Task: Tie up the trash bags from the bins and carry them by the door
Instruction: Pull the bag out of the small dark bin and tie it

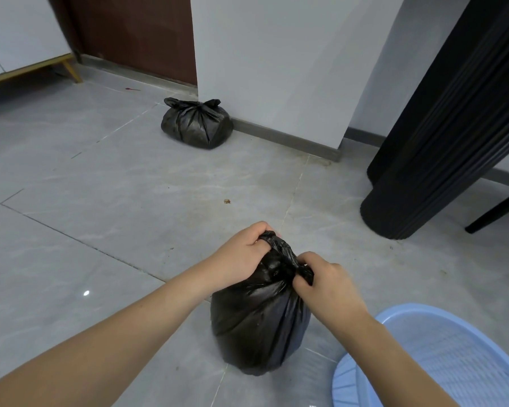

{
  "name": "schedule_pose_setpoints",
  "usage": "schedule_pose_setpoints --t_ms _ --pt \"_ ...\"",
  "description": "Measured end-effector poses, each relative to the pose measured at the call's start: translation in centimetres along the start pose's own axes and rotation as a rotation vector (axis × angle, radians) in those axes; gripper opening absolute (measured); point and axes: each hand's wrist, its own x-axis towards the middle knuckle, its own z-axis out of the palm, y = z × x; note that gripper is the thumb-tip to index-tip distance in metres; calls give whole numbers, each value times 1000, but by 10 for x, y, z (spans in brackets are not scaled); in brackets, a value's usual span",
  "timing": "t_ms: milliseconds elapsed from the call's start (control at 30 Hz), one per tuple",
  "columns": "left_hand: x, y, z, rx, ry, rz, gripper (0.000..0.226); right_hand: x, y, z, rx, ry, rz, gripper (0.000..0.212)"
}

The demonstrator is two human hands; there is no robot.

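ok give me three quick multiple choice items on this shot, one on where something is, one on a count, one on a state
1. Where does the already tied bag lie?
A. inside the blue bin
B. on the floor against the wall corner
C. on the cabinet

2. How many black trash bags are in view?
A. one
B. two
C. four

3. What are the hands doing to the near bag?
A. both grip its gathered top
B. both rest flat on the floor
C. one holds the bin, one hangs idle

Key:
1 B, it sits on the tiles touching the white wall near the dark door.
2 B, one far and one near.
3 A, the left hand and right hand each pinch twisted plastic at the neck; the blue bin is untouched.
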Motion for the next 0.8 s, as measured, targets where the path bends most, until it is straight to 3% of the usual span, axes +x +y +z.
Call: schedule_pose_setpoints --t_ms 233,400,500,600,700,800 --pt "12 -7 22 42 29 -49 17 -8 3 8 -99 98 -134 4" --pt "19 -8 31 32 24 -202 17 -15 8 7 -129 193 -175 33" --pt "18 -10 30 -67 -21 -307 9 -16 8 7 -152 203 -184 23" --pt "13 -9 20 -201 -88 -364 30 -15 8 9 -22 188 -121 14" --pt "5 -10 11 -270 -232 -311 54 -12 10 7 225 147 -43 5" --pt "-3 -16 12 132 -193 -90 51 -10 9 2 369 84 -10 17"
